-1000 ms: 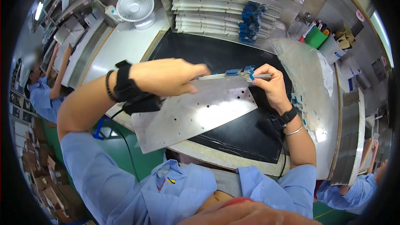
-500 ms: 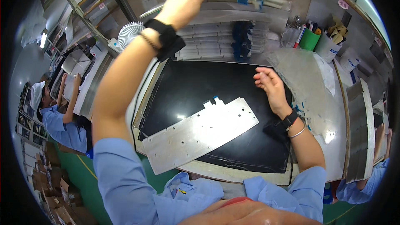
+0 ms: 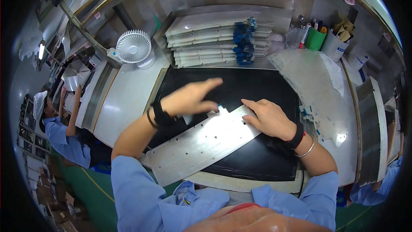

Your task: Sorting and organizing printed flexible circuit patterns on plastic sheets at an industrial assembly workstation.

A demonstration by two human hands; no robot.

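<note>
Metal plate (image 3: pixel 197 150), just one, lies aslant on one black mat (image 3: pixel 253 163), its lower left end jutting past the near edge. The right hand (image 3: pixel 272 120) rests on its upper right end, thumb and fingers apart. The left hand (image 3: pixel 186 99), its thumb and fingers spread, is over the far edge beside a blue-tipped tab (image 3: pixel 221 108); I cannot tell whether they touch. Behind, one stack of pale plates (image 3: pixel 201 43), layers hard to count, shows a column of blue clips (image 3: pixel 243 45). Farther out on the tabletop (image 3: pixel 126 96) are one fan (image 3: pixel 134 46) and one green cup (image 3: pixel 315 38).
</note>
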